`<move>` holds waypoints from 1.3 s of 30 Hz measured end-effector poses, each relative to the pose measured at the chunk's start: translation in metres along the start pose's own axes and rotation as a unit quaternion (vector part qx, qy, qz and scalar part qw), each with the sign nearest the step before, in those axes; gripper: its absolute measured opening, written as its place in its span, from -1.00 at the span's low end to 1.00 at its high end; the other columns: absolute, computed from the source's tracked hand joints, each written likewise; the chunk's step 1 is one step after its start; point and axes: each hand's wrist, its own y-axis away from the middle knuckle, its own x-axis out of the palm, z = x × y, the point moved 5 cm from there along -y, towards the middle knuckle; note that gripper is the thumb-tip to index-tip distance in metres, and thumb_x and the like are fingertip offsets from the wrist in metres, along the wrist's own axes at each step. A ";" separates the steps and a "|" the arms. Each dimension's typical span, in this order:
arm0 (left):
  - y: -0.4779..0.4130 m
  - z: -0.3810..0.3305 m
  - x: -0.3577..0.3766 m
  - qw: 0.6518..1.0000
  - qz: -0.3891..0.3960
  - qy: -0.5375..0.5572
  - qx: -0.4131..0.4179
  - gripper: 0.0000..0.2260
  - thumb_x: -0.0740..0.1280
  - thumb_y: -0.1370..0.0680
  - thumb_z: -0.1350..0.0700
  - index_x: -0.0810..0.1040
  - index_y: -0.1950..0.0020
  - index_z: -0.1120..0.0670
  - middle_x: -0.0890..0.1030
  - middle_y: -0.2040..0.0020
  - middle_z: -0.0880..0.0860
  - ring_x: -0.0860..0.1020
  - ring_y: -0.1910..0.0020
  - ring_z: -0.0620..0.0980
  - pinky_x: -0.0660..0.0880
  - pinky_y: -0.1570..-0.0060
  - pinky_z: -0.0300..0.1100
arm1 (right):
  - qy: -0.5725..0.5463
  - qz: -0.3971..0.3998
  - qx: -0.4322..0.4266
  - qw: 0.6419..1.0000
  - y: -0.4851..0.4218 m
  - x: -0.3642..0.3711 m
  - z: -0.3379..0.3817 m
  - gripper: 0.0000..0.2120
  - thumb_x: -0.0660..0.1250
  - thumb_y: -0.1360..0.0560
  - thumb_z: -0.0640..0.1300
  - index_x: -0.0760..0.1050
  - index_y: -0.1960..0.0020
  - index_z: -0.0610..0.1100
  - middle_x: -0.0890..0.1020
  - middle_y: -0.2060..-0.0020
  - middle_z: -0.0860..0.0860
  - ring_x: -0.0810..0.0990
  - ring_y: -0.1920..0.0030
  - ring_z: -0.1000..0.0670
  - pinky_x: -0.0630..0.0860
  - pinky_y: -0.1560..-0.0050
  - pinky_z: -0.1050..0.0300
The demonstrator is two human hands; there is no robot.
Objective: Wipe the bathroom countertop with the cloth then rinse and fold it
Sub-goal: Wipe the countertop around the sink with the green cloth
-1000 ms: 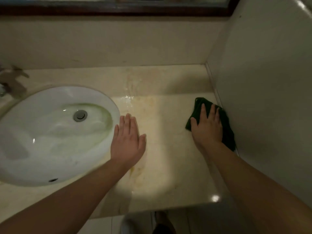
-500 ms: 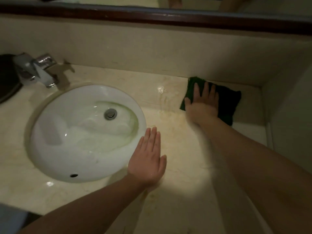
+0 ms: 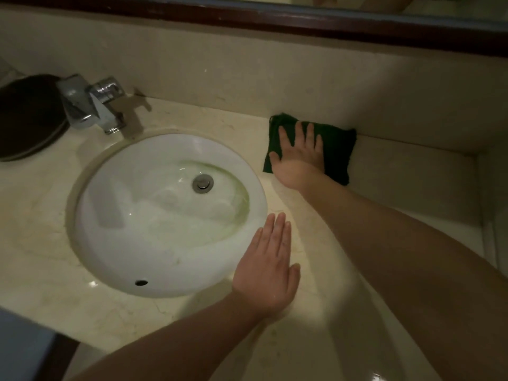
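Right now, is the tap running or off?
Off, as far as shows: no stream falls from the faucet into the sink; only a shallow greenish puddle sits around the drain.

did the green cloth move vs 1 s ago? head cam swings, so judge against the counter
Yes. The cloth, under the right hand, went from beside the right side wall to the back wall, away from the counter's front edge and closer to the sink.

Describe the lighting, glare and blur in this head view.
Head view: dim overall, one bright pool on the countertop near the left hand; corners fall dark; faucet throws a hard shadow backward; small glare spots on the sink; slight softness, wide-angle bending of the mirror frame.
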 end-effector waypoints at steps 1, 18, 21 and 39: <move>0.000 0.001 0.000 1.000 -0.001 -0.003 -0.001 -0.37 0.00 -0.60 -0.08 -0.07 -0.58 0.21 -0.10 -0.60 0.16 -0.21 -0.57 0.09 -0.08 -0.53 0.02 | 0.004 0.001 -0.027 1.000 0.004 0.000 0.000 -0.35 -0.11 -0.58 0.22 -0.17 -0.60 0.04 -0.14 -0.59 -0.12 -0.19 -0.57 -0.20 -0.18 -0.52 -0.19; 0.001 -0.002 -0.001 1.000 -0.007 0.005 -0.001 -0.36 0.02 -0.58 -0.06 -0.05 -0.58 0.22 -0.07 -0.60 0.18 -0.17 -0.58 0.10 -0.01 -0.54 0.05 | -0.019 0.035 0.020 0.999 0.036 0.006 -0.047 -0.40 -0.10 -0.61 0.18 -0.23 -0.58 0.10 -0.22 -0.59 -0.07 -0.27 -0.56 -0.17 -0.25 -0.52 -0.19; 0.001 -0.001 0.000 1.000 -0.005 0.010 0.000 -0.36 0.01 -0.58 -0.06 -0.06 -0.58 0.21 -0.08 -0.60 0.16 -0.19 -0.58 0.09 -0.02 -0.54 0.04 | 0.003 0.023 -0.020 1.000 0.008 -0.001 -0.010 -0.41 -0.11 -0.62 0.17 -0.20 -0.59 0.07 -0.17 -0.59 -0.05 -0.22 -0.57 -0.16 -0.19 -0.53 -0.19; 0.001 0.000 -0.001 1.000 0.003 0.009 -0.001 -0.36 -0.01 -0.59 -0.07 -0.11 -0.58 0.19 -0.15 -0.60 0.14 -0.24 -0.57 0.06 -0.08 -0.54 0.02 | -0.001 0.012 -0.127 0.992 0.008 -0.003 0.031 -0.39 -0.05 -0.59 0.15 -0.07 -0.60 0.03 -0.04 -0.60 -0.01 -0.10 -0.58 -0.10 -0.14 -0.54 -0.15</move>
